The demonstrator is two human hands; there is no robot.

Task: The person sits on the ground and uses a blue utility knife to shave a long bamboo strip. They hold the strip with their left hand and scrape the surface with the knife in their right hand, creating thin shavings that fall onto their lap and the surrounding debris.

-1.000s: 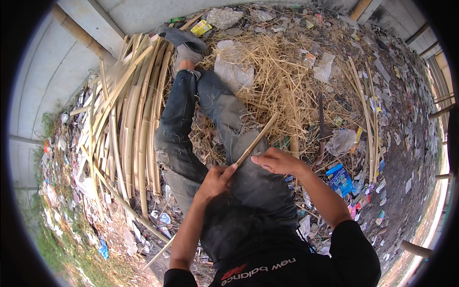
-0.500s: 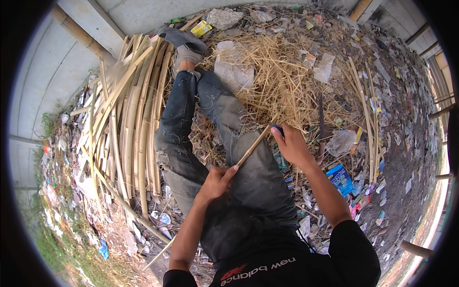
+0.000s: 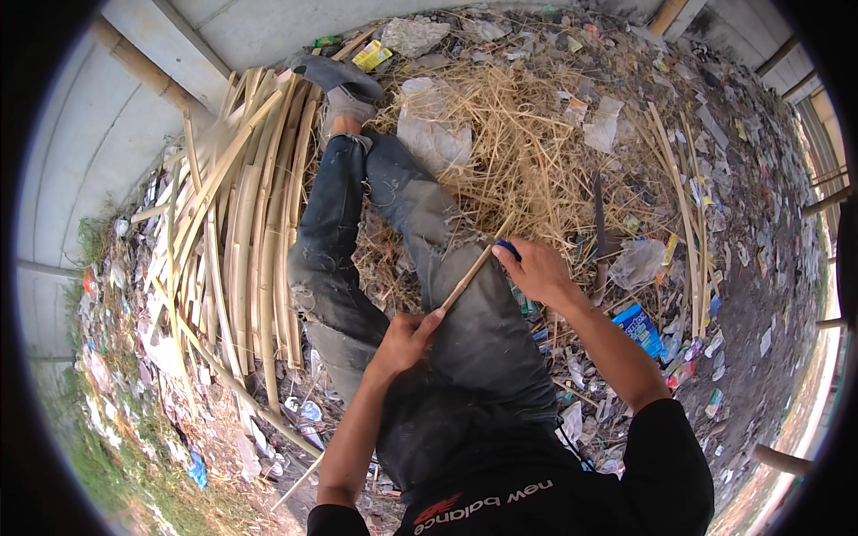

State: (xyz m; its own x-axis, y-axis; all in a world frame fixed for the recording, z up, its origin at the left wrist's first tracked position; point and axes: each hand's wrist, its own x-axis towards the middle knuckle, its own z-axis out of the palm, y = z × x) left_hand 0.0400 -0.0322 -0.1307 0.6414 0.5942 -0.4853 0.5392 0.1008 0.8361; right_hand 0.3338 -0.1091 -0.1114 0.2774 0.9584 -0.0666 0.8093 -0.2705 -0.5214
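A thin bamboo strip (image 3: pixel 466 283) slants across my right thigh, its far tip out over the straw-like shavings. Its near end is in my left hand (image 3: pixel 402 344), the thumb pressed along it. My right hand (image 3: pixel 539 271) is closed around a small blue tool (image 3: pixel 508 248) that meets the strip near its far end. Most of this tool is hidden by the fingers, so its blade or edge cannot be made out. My legs in torn jeans (image 3: pixel 335 228) stretch ahead under the strip.
A stack of split bamboo strips (image 3: pixel 246 241) lies left of my legs. Pale shavings (image 3: pixel 527 147) heap up ahead. A long dark-bladed knife (image 3: pixel 600 219) lies to the right, near a few more strips (image 3: pixel 681 214) and a blue packet (image 3: pixel 636 330). Litter covers the ground by a panel wall (image 3: pixel 80 170).
My right hand with the blue tool has slid slightly left and nearer along the strip. The left hand keeps its hold in about the same place.
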